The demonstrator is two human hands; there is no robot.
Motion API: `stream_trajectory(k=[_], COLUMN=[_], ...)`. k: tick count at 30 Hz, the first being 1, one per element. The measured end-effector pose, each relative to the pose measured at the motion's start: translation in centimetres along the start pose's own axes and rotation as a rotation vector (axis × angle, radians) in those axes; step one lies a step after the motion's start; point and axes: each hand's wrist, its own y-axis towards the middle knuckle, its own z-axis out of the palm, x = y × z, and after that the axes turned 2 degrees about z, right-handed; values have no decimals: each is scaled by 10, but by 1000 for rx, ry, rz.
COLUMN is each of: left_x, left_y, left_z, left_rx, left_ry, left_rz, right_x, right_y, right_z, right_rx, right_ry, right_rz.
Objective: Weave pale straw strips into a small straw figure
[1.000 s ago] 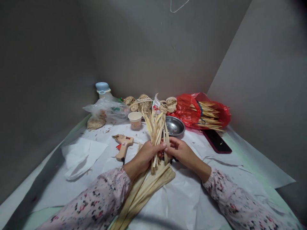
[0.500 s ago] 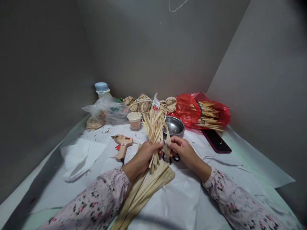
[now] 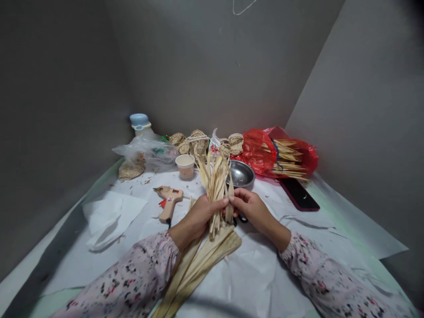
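Note:
My left hand (image 3: 202, 215) is closed around a bundle of dry straw-coloured leaf strips (image 3: 216, 180), held upright with the ends fanned out at the top. Between thumb and fingers, my right hand (image 3: 249, 206) pinches one flat leaf strip (image 3: 229, 211) along the bundle's right side. The two thumbs nearly meet at this strip. Under the hands lie wider dry leaves (image 3: 208, 265), running down toward the front edge. Black scissor-like handles (image 3: 243, 218) show partly beneath my right hand.
A glue gun (image 3: 169, 201) and white paper (image 3: 112, 216) lie left. Behind stand a paper cup (image 3: 185, 167), a metal bowl (image 3: 244, 175), woven pieces (image 3: 198, 143) and a lidded bottle (image 3: 140, 123). On the right are a red bag (image 3: 258, 152) of dried leaves and a phone (image 3: 300, 194).
My right hand has moved slightly left, bringing its strip against the bundle. The gap between strip and bundle has narrowed, and the thumbs are closer together.

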Motion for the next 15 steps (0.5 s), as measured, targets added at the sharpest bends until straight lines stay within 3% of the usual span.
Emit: stream_trajectory(k=[9,15], left_x=[-9,-11], left_y=[2,5], left_z=[2,-6], left_rx=[-124,-223], left_ry=[-174,-287], left_rz=[29,67], right_x=[-2,-1], right_y=[0,5], right_z=[-6,-15], right_rx=[-55,-264], right_ry=[100,333], right_rz=[-37,-142])
